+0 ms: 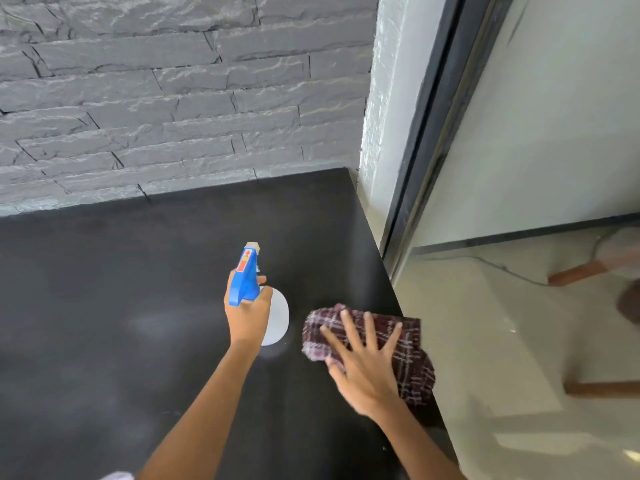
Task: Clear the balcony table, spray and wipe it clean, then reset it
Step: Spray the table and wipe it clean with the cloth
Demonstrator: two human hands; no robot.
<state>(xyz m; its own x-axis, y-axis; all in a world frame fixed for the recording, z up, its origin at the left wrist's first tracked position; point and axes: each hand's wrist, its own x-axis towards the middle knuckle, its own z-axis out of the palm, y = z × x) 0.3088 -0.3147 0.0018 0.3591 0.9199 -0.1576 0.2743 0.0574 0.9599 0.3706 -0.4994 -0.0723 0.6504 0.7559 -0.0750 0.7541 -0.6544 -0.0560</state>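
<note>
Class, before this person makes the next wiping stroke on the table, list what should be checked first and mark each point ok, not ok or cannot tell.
1. Black table cleared of objects: ok in the part shown.
2. Checked cloth flat under the right hand: ok, fingers spread.
3. Spray bottle held in the left hand: ok.
4. Nozzle aimed away from the cloth hand: ok, it points toward the stone wall.
5. Table wet enough: cannot tell, only faint pale patches.
6. Cloth clear of the table edge: not ok, it overhangs.

Single head view, steeply down and forward, close over the black table (104, 306) by the stone wall (156, 98).
</note>
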